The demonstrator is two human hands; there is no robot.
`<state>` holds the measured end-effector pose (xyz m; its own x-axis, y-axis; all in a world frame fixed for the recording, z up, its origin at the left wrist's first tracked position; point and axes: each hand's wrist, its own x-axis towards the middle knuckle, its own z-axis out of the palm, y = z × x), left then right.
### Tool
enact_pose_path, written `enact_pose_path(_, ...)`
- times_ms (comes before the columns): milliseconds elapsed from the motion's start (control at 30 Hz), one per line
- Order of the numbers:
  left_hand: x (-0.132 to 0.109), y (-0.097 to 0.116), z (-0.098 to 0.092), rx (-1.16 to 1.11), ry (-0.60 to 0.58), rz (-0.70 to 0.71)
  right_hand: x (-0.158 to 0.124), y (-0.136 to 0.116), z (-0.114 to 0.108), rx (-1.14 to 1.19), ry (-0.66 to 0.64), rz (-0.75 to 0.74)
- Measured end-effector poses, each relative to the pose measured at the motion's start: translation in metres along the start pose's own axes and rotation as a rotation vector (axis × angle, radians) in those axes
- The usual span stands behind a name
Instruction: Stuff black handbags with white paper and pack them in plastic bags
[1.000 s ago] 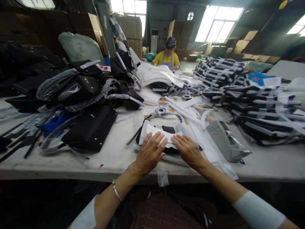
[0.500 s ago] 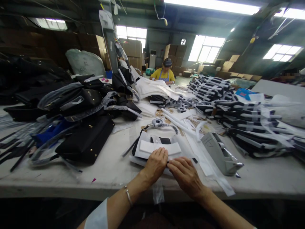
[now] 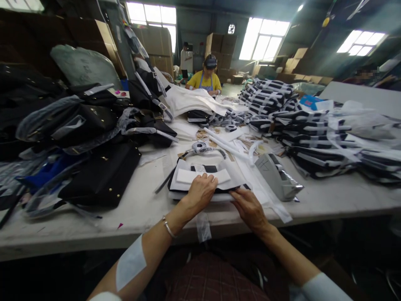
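Note:
A black bag with white sheets around it lies flat near the table's front edge, its wrapped handle pointing away from me. A white foam strip rests across it. My left hand presses down on the strip and sheet, fingers together and bent. At the bag's front right edge, my right hand pinches the black edge between thumb and fingers. Clear tape hangs over the table edge below the bag.
Black bags are heaped on the left. Stacked wrapped bags fill the right. A grey tape dispenser stands right of the work. A person in yellow sits across the table.
The view has tilted down and shifted right. My right hand has moved away from my left, out to the right along the bag's front edge, where more black edge now shows.

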<state>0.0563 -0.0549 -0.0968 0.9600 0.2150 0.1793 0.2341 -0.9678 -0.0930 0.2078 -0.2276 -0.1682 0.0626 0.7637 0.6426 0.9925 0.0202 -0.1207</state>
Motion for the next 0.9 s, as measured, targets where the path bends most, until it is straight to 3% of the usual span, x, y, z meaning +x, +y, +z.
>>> enact_pose_path(167, -0.001, 0.001, 0.002, -0.005, 0.022, -0.018, 0.017, 0.006, 0.005, -0.143, 0.043, -0.007)
enact_pose_path(300, -0.005, 0.009, 0.025, 0.048, 0.126, -0.015, 0.016, 0.005, 0.015, -0.189, 0.089, 0.001)
enact_pose_path(467, -0.011, 0.016, 0.054, 0.068, 0.255, -0.03, 0.014, 0.003, -0.002, -0.143, 0.181, -0.032)
enact_pose_path(567, -0.015, 0.016, 0.059, 0.071, 0.284, -0.016, 0.029, 0.005, -0.012, -0.165, 0.057, -0.166)
enact_pose_path(667, -0.017, 0.019, 0.059, 0.114, 0.271, -0.007, 0.044, 0.013, -0.007, -0.191, -0.141, -0.306)
enact_pose_path(767, -0.017, 0.027, 0.057, 0.203, 0.207, 0.009, 0.046, 0.026, 0.007, -0.148, -0.132, -0.388)
enact_pose_path(900, -0.012, 0.042, 0.055, 0.331, 0.119, 0.009, 0.036, 0.033, 0.02, -0.135, -0.093, -0.379)
